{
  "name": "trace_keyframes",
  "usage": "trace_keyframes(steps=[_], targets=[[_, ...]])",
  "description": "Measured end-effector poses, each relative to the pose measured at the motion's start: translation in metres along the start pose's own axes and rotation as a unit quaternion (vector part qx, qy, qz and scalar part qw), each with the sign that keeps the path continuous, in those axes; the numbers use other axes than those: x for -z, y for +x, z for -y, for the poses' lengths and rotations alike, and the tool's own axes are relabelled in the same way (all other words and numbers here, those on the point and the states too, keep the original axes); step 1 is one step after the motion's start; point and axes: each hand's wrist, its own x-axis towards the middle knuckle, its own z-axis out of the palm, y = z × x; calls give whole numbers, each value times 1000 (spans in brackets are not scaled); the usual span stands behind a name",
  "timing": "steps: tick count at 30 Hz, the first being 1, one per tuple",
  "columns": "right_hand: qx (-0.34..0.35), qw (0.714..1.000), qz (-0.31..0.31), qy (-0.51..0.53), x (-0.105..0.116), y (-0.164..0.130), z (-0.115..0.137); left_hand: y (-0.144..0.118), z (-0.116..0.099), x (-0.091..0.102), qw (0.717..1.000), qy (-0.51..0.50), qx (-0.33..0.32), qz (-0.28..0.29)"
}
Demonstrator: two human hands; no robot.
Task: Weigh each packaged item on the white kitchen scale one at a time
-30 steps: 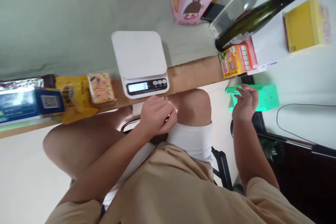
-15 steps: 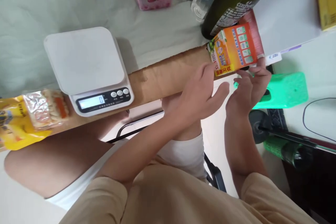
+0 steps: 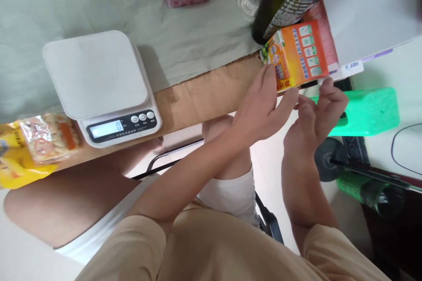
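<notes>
Fingers (image 3: 271, 80) of both hands, spread loose, touch the orange carton (image 3: 298, 55), its small print unreadable.

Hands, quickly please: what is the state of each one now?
Left hand: open, fingertips touching the orange packet.
Right hand: open, fingers loosely curled beneath the packet, holding nothing.

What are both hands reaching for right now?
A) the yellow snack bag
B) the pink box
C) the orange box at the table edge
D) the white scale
C: the left hand and right hand both have their fingertips at the lower edge of the orange box, far from the scale.
</notes>
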Motion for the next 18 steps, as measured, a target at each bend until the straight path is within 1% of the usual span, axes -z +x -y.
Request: trace_keyframes(steps=[2,6,10,12,13,16,18], targets=[[11,1000,10,19,-3,-2,2,-1,1,-3,1000,7,2,12],[-18,999,14,34,-8,2,6,-4,4,-5,999,31,4,38],[-64,997,-41,34,-10,5,11,-7,5,-4,998,45,-5,42],[-85,994,-61,42,-10,5,9,-8,7,-4,998,44,-18,28],[-91,993,-60,47,-10,5,7,-9,8,-4,999,42,-25,16],[-96,993,-31,55,-8,5,-1,-10,11,-4,998,41,-38,-24],[-94,994,-12,50,-9,6,-4,-10,14,-4,998,39,-40,-32]])
